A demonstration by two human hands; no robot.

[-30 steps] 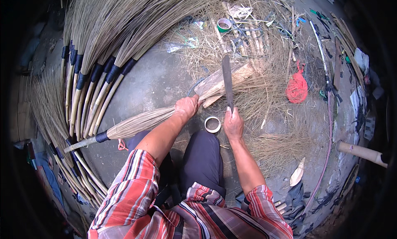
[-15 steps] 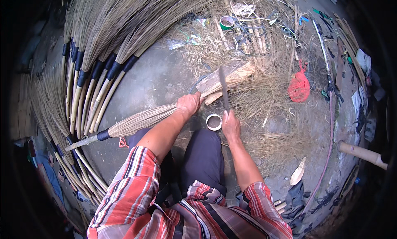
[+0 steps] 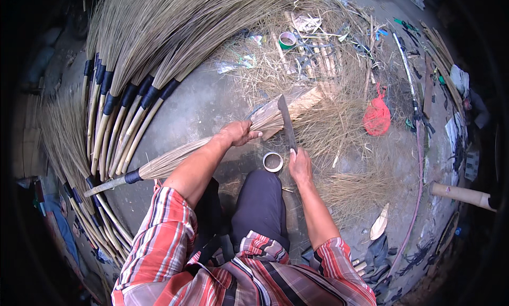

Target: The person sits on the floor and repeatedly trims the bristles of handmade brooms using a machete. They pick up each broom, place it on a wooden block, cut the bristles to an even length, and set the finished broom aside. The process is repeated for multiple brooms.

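Broom [image 3: 172, 156] in head view is lying with its far end over the wooden block [image 3: 308, 98]; our left hand [image 3: 238, 133] is clasping it, our right hand [image 3: 300, 165] gripping a blade [image 3: 288, 121]. Seemingly we are trimming; the next stroke is requiring a clear left hand.

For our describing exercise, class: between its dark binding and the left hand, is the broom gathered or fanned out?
Gathered: there, the broom's bristles form one slim bundle, from the dark binding to the left hand.
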